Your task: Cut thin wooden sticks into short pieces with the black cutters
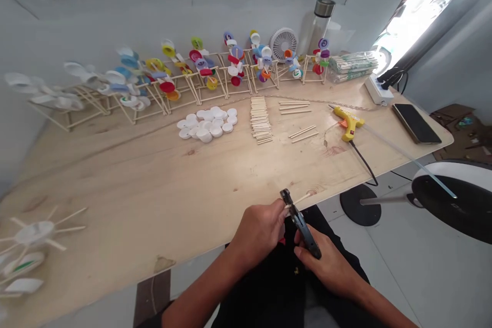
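Near the table's front edge, my left hand (263, 225) is closed around a thin wooden stick (303, 199), whose free end points right. My right hand (326, 261) grips dark-handled pliers (305, 230), their jaws at the stick beside my left fingertips. Whether the jaws bite into the stick is too small to tell. On the table beyond lie a column of short cut sticks (260, 120), a few longer sticks (294, 107), several short sticks (303, 134) and a heap of white bottle caps (207, 123).
Stick frames with colourful cap wheels (203, 69) line the wall. A yellow glue gun (349, 122), phone (416, 123), power strip (378, 89), bagged sticks (353, 65), small fan (284, 44) and bottle (320, 25) stand or lie right. A spoked white disc (34, 233) lies left.
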A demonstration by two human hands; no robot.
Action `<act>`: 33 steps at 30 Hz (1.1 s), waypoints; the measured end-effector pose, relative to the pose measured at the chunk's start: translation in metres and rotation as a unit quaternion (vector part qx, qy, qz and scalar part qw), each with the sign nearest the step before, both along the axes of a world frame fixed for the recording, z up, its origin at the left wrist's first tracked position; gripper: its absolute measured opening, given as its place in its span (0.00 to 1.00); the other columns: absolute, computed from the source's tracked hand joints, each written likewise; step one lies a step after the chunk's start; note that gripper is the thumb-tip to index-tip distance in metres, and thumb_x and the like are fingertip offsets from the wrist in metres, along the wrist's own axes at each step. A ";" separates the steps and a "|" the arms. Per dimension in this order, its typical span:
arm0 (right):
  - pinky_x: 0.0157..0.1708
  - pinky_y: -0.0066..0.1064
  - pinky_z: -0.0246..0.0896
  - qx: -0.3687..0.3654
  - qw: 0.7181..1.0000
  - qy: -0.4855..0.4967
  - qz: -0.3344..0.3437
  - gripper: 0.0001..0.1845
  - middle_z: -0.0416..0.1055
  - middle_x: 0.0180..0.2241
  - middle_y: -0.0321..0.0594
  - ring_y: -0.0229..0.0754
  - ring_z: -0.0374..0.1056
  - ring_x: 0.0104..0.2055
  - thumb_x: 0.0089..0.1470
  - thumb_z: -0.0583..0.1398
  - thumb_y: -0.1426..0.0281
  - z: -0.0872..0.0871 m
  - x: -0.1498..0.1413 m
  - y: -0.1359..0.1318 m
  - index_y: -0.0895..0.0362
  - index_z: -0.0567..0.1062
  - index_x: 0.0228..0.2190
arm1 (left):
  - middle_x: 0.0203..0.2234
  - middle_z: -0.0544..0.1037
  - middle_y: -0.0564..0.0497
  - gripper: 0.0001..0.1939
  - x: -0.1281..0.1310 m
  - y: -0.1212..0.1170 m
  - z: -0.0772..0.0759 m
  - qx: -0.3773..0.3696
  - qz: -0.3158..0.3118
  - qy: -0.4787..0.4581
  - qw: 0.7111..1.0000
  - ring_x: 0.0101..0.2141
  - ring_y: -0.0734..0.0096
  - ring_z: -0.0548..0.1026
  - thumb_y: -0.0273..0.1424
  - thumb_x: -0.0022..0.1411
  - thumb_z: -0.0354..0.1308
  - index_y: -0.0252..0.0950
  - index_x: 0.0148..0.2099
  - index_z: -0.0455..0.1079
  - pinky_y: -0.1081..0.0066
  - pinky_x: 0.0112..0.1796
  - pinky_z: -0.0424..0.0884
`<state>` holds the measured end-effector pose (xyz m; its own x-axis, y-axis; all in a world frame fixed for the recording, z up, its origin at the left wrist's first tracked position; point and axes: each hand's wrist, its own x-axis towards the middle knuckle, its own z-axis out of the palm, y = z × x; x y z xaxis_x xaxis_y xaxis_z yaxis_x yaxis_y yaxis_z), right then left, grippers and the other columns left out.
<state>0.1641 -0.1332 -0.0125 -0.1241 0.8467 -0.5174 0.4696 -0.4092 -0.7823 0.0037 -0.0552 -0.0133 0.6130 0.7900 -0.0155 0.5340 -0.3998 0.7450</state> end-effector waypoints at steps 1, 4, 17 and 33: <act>0.26 0.24 0.54 -0.003 1.000 0.004 -0.006 0.02 0.62 0.24 0.30 0.35 0.59 0.26 0.50 0.53 0.73 0.000 -0.001 -0.001 0.55 0.63 0.27 | 0.15 0.63 0.56 0.12 0.001 -0.002 -0.002 0.059 0.009 0.022 0.998 0.16 0.77 0.59 0.28 0.62 0.41 0.36 0.27 0.58 0.75 0.20 0.52; 0.26 0.24 0.54 -0.017 1.000 0.017 -0.015 0.01 0.62 0.24 0.31 0.35 0.59 0.26 0.50 0.53 0.73 -0.001 -0.003 -0.002 0.55 0.64 0.28 | 0.14 0.63 0.56 0.11 0.003 -0.008 -0.007 0.158 0.032 0.039 0.986 0.16 0.76 0.58 0.24 0.60 0.41 0.36 0.26 0.58 0.74 0.20 0.50; 0.25 0.24 0.54 -0.002 1.000 0.017 -0.003 0.02 0.62 0.24 0.31 0.35 0.59 0.25 0.51 0.52 0.72 -0.003 -0.002 -0.003 0.56 0.65 0.29 | 0.17 0.64 0.56 0.13 0.001 -0.007 0.003 -0.029 0.062 -0.016 0.998 0.18 0.77 0.60 0.31 0.63 0.41 0.37 0.26 0.57 0.76 0.22 0.55; 0.24 0.25 0.49 0.027 0.996 -0.086 0.016 0.02 0.63 0.22 0.31 0.35 0.58 0.23 0.51 0.52 0.71 0.000 -0.001 0.001 0.55 0.63 0.27 | 0.17 0.59 0.57 0.15 0.003 -0.004 0.006 -0.164 0.090 -0.096 0.978 0.19 0.78 0.57 0.36 0.62 0.43 0.34 0.28 0.63 0.77 0.22 0.54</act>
<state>0.1635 -0.1318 -0.0126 -0.0649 0.8707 -0.4876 0.6109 -0.3517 -0.7093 0.0069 -0.0594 -0.0069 0.4811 0.8570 -0.1846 0.4123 -0.0353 0.9104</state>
